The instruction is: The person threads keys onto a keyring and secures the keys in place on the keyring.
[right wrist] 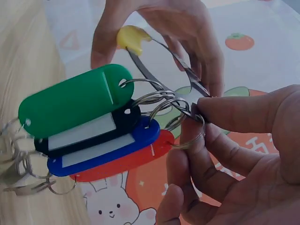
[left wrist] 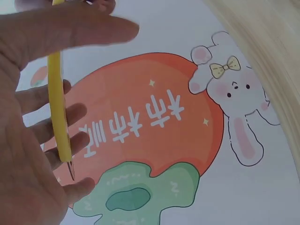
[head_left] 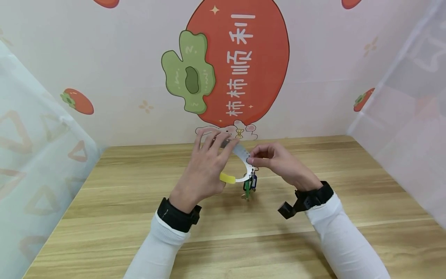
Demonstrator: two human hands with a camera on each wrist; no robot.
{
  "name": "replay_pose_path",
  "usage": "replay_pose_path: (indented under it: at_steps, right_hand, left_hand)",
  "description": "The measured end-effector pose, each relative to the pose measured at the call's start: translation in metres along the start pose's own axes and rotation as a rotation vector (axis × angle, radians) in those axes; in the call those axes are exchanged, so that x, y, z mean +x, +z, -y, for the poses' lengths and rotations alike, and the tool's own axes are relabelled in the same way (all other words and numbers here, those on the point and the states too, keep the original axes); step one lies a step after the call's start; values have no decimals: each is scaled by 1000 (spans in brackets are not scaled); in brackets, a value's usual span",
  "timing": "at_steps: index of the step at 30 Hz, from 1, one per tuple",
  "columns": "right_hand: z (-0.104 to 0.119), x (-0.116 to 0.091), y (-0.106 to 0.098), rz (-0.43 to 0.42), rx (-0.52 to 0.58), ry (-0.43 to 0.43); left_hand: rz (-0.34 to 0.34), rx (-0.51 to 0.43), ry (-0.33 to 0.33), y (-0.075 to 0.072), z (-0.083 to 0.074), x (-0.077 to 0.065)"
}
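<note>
A large flat metal key ring (head_left: pixel 250 170) with a yellow sleeve (head_left: pixel 227 178) is held above the table. My right hand (head_left: pixel 278 161) pinches its right side between thumb and forefinger, near the small split rings. From these hang several key tags, including a green tag (right wrist: pixel 75 101), a dark tag, a blue tag (right wrist: pixel 103 152) and a red tag (right wrist: pixel 136 161), with keys (right wrist: pixel 18 173) at their lower ends. My left hand (head_left: pixel 207 164) spans the ring's left side, its fingers spread and loosely bent. The yellow sleeve passes between thumb and fingers in the left wrist view; firm contact cannot be told.
Below lies a wood-grain table (head_left: pixel 139 217). A printed backdrop (head_left: pixel 139 77) with a large persimmon and a rabbit stands along its back edge. Pale side sheets (head_left: pixel 42 155) rise at left and right. A black wrist strap with a small camera (head_left: pixel 287 210) sits on the right wrist.
</note>
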State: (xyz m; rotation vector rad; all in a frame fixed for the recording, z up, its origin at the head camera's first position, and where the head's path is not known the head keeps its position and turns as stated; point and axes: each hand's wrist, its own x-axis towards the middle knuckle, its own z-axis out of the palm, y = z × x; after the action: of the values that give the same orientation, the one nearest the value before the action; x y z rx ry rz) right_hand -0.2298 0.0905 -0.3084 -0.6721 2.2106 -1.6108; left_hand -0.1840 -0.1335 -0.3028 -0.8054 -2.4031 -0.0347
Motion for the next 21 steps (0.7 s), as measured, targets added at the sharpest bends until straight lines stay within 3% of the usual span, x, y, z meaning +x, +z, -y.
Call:
replay_pose_path:
  at_steps: [5, 7, 10, 12, 15, 21]
  right_hand:
    - [0, 1, 0, -22, 4, -1]
    - [0, 2, 0, -38, 10, -8]
    - [-1, 2, 0, -46, 41, -20]
    - [-2, 3, 0, -48, 71, -23]
    - [-4, 3, 0, -66, 111, -29]
    - [-5, 5, -2, -130, 156, -33]
  left_hand:
    - [-21, -6, -73, 2, -1, 1]
    - [-22, -37, -155, 4, -2, 0]
    - [-31, -157, -326, 5, -5, -1]
    - [-45, -260, -425, 5, -5, -1]
    - [-19, -514, -528, 1, -3, -2]
    - [134, -1018, -572, -6, 1, -3]
